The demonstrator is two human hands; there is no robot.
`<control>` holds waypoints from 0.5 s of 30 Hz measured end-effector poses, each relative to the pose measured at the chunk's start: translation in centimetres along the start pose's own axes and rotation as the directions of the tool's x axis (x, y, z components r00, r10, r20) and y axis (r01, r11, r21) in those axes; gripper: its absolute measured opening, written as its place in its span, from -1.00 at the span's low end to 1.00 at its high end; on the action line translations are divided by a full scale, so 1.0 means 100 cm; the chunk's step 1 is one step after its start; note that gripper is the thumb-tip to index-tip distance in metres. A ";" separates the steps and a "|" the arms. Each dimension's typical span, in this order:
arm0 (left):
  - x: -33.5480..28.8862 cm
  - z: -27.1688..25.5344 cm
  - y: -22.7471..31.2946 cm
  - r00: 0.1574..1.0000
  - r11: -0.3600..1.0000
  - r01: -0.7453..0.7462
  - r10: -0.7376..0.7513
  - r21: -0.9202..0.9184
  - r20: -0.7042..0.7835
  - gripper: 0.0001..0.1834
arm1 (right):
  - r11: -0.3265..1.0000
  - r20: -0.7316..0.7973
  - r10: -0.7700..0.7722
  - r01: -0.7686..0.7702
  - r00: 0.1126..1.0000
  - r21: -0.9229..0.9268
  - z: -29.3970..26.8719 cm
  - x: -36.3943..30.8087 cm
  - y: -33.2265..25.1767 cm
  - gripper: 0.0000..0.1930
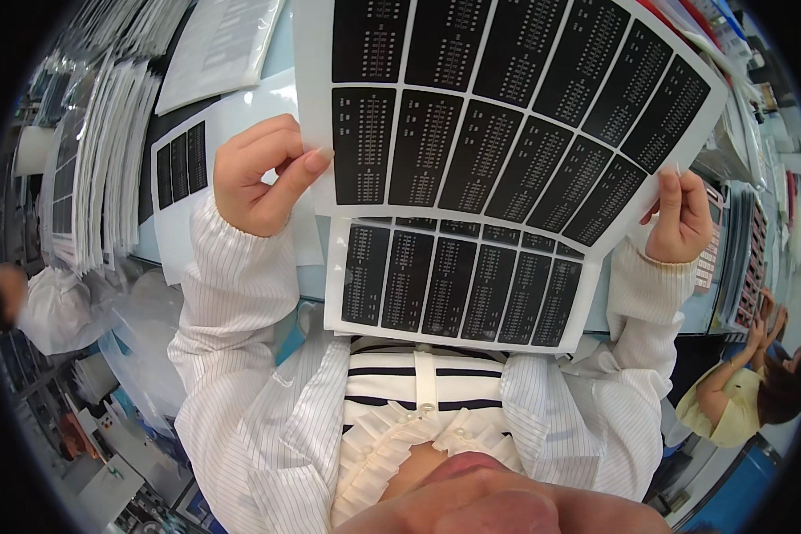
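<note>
Between my two hands I hold up a white sheet printed with rows of black panels (481,156), raised above the table. My left hand (262,173) pinches its lower left edge between thumb and fingers. At the lower right edge my right hand (681,214) grips the same sheet, fingers closed. Below it a second printed sheet (454,280) of the same kind lies near the table's front edge, its upper part hidden by the raised one. Beside my left hand lies another sheet with black panels (181,165), partly covered by my arm.
A tall pile of sheets (107,169) stands at the left. Behind it lies a clear-wrapped stack of paper (218,53). Plastic bags (58,307) hang at the left edge. Racked panels (739,258) stand at the right, near a person in a yellow top (730,396).
</note>
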State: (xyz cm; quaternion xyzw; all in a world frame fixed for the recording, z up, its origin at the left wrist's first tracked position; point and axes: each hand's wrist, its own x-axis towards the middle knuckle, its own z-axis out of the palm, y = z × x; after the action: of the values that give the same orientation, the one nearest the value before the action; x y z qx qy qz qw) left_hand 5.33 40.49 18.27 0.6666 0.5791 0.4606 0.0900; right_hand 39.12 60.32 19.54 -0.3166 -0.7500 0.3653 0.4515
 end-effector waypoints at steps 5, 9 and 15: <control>-0.001 0.001 0.000 0.999 0.998 -0.042 0.043 0.042 -0.025 -0.76 | 0.998 -0.034 -0.047 0.045 0.998 -0.051 -0.001 -0.002 0.002 -0.86; -0.002 0.002 0.000 0.996 0.995 -0.062 0.066 0.076 -0.054 -0.75 | 0.998 -0.046 -0.042 0.040 0.998 -0.053 0.001 -0.003 0.002 -0.86; -0.001 0.001 0.000 0.993 0.992 -0.092 0.098 0.092 -0.063 -0.77 | 0.995 -0.036 -0.045 0.041 0.998 -0.091 -0.001 -0.002 0.002 -0.86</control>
State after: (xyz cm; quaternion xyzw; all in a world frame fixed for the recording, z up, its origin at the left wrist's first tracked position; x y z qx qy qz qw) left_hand 5.43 40.49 18.15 0.6809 0.5693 0.4604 0.0188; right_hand 39.31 60.30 19.27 -0.3272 -0.7636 0.3153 0.4587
